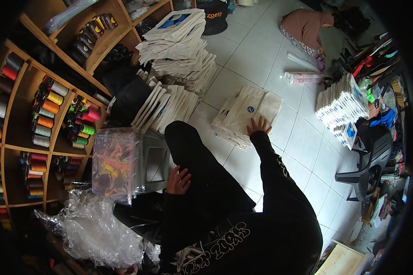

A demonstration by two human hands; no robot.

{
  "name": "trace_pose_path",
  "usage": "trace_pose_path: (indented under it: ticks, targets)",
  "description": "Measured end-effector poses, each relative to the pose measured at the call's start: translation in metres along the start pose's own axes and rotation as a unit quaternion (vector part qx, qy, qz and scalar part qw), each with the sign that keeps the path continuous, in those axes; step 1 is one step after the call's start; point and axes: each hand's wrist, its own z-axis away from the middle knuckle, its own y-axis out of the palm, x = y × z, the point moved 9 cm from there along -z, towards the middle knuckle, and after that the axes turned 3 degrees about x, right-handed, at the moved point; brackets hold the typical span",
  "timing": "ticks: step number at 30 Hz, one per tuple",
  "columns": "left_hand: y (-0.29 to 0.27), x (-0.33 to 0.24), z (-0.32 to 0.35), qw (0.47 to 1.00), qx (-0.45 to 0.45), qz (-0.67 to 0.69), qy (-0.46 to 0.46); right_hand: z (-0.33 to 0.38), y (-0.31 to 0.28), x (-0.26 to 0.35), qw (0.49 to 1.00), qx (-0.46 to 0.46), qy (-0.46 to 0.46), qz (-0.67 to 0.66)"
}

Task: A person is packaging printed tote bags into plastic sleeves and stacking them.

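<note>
My right hand (259, 125) lies with fingers spread on the top of a stack of cream cloth bags (243, 103) on the tiled floor. The top bag bears a small round blue print. My left hand (178, 180) rests by my dark-clad knee, its fingers slightly bent and apart, with nothing seen in it. Just left of that hand is a clear plastic package (116, 162) with pink and orange colours inside, beside a grey plastic stool (157, 162).
Taller piles of cream bags (176, 50) stand at the far left, near wooden shelves (55, 151) of thread spools. Crumpled clear plastic (94, 229) lies near left. At right are another bag stack (342, 105) and a dark plastic chair (369, 160). A person (305, 27) crouches at the back.
</note>
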Motion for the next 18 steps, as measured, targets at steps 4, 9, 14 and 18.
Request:
trace_pose_path:
  ticks: [4, 9, 14, 18]
  targets:
    - [-0.004, 0.002, 0.003, 1.000, 0.005, 0.013, 0.003, 0.008, -0.005, 0.007, 1.000, -0.004, -0.010, 0.006]
    - [-0.006, 0.000, 0.004, 1.000, 0.001, 0.019, 0.009, -0.002, -0.036, 0.040, 0.996, -0.071, -0.046, -0.039]
    - [-0.020, 0.001, 0.004, 0.999, -0.032, -0.007, 0.007, -0.037, -0.084, 0.113, 0.984, -0.138, -0.075, -0.079]
    - [-0.046, 0.015, 0.003, 0.998, -0.061, 0.006, -0.004, -0.064, -0.131, 0.204, 0.956, -0.200, -0.157, -0.149]
